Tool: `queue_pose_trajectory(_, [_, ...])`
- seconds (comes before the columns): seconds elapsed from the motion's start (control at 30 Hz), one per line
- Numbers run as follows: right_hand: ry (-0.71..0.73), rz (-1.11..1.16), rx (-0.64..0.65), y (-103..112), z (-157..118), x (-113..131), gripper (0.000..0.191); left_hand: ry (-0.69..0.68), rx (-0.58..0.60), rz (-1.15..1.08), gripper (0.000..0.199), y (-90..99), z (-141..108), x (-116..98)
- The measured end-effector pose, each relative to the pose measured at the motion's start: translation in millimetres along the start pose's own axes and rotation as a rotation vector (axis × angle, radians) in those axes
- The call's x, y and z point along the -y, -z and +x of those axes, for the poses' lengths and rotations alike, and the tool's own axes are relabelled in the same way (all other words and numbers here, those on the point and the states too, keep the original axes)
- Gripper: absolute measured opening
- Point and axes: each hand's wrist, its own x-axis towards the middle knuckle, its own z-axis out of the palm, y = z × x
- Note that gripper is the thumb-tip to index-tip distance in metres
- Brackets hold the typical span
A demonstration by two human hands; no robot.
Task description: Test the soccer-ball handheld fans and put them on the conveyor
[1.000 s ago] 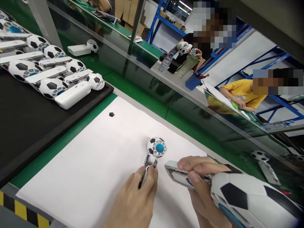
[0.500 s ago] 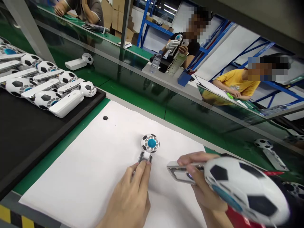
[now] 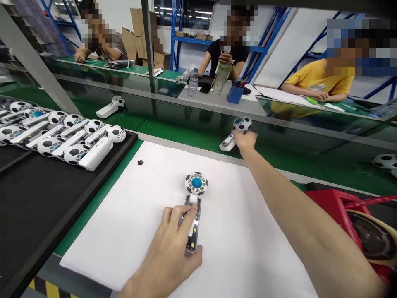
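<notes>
On the white paper lies a soccer-ball-headed device (image 3: 196,183), with a blue round centre facing up and a slim handle (image 3: 192,238) whose dark inside and small yellow parts show. My left hand (image 3: 173,236) grips that handle from its left side, fingers over the top and thumb near its lower end. Far ahead, over the green surface past the paper's edge, my right hand (image 3: 246,141) is closed round a second soccer-ball-headed device (image 3: 242,123) with a white handle. Its fingertips are partly hidden behind the hand and device.
A black tray (image 3: 40,198) at left holds several similar devices (image 3: 76,153). One more device (image 3: 108,108) lies beyond it. A black pentagon piece (image 3: 140,162) rests on the paper (image 3: 124,215). Red equipment (image 3: 335,207) stands at right. People sit across the barrier.
My right hand has carried the second device from close by on the right to the green surface ahead. My left hand has shifted slightly, showing more of the handle. The view has turned.
</notes>
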Motion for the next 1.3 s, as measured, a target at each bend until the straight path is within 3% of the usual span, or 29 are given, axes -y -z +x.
queue_pose_trajectory(0.17, [-0.070, -0.216, 0.004, 6.7, 6.4, -29.9, 0.028, -0.033, -0.011, 0.007, 0.066, 0.9, 0.4, 0.1])
queue_pose_trajectory(0.3, [-0.027, -0.280, -0.026, 20.8, 3.6, -27.7, 0.035, -0.051, 0.004, 0.010, 0.065, 2.7, 0.6, 0.7])
queue_pose_trajectory(0.47, [0.222, -0.253, -0.072, 27.3, -22.2, 4.3, 0.055, -0.074, -0.019, 0.039, 0.062, 2.2, 0.4, 0.6])
queue_pose_trajectory(0.73, [0.603, 0.037, -0.017, 51.5, -82.1, 71.3, 0.032, -0.047, 0.020, 0.115, 0.071, 6.3, -4.6, -3.1])
queue_pose_trajectory(0.8, [0.595, 0.062, 0.156, 64.1, -96.0, 83.5, 0.024, -0.053, 0.044, 0.089, 0.066, 13.7, -4.6, -3.7])
queue_pose_trajectory(0.87, [0.560, -0.036, 0.509, 74.4, -111.3, 90.1, 0.022, 0.000, 0.083, 0.012, 0.054, 23.3, -0.7, -5.8])
queue_pose_trajectory(0.97, [0.569, -0.349, 1.068, 77.8, -137.3, 88.7, 0.046, 0.219, 0.144, -0.045, 0.038, 32.7, 13.5, -11.8])
queue_pose_trajectory(1.07, [0.637, -0.461, 1.361, 69.8, -158.8, 84.5, 0.050, 0.409, 0.186, -0.011, 0.036, 29.2, 33.2, -15.7])
queue_pose_trajectory(1.17, [0.732, -0.381, 1.320, 70.0, -165.0, 90.8, 0.040, 0.469, 0.166, -0.231, 0.039, 22.2, 55.6, -16.9])
queue_pose_trajectory(1.3, [0.809, -0.048, 0.928, 99.9, -152.0, 110.9, 0.049, 0.350, 0.034, -0.779, 0.038, 32.6, 97.2, -32.2])
